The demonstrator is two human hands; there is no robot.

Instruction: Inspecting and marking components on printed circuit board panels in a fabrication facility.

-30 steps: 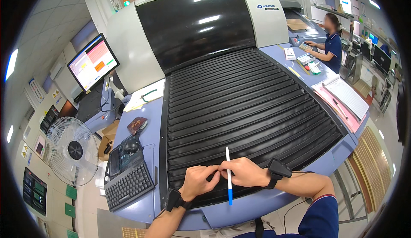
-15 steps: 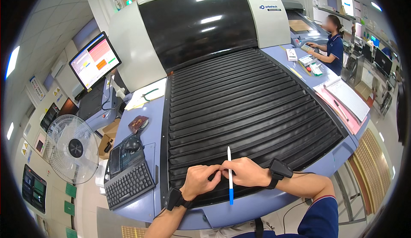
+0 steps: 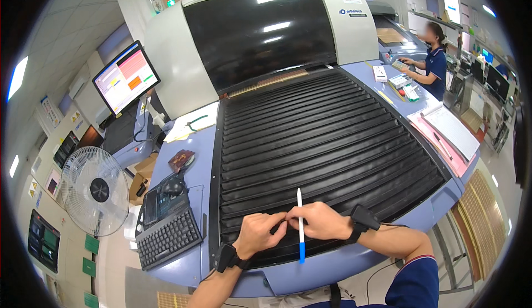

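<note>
A white pen with a blue end (image 3: 301,227) is held upright across my right hand (image 3: 324,222), whose fingers are curled around it. My left hand (image 3: 260,233) is closed, thumb and forefinger pinched together, and its fingertips meet those of my right hand. Whether anything small sits between the touching fingertips is hidden. Both hands are over the near edge of the ribbed black bellows cover (image 3: 316,136) of a large machine. At the far end of the bellows, a strip of gold-patterned panel (image 3: 271,82) shows under the machine's dark curved hood (image 3: 260,31).
To the left lie a keyboard (image 3: 170,238), a mouse (image 3: 173,186) and green-handled pliers (image 3: 197,122), below a monitor (image 3: 126,78). A fan (image 3: 100,190) stands at far left. On the right are a notebook (image 3: 449,128) and small boxes (image 3: 379,73). A co-worker (image 3: 435,64) works beyond.
A gold-patterned strip has appeared at the far end of the bellows, below the hood. The folds have shifted toward me. My hands and the pen keep nearly the same pose.
</note>
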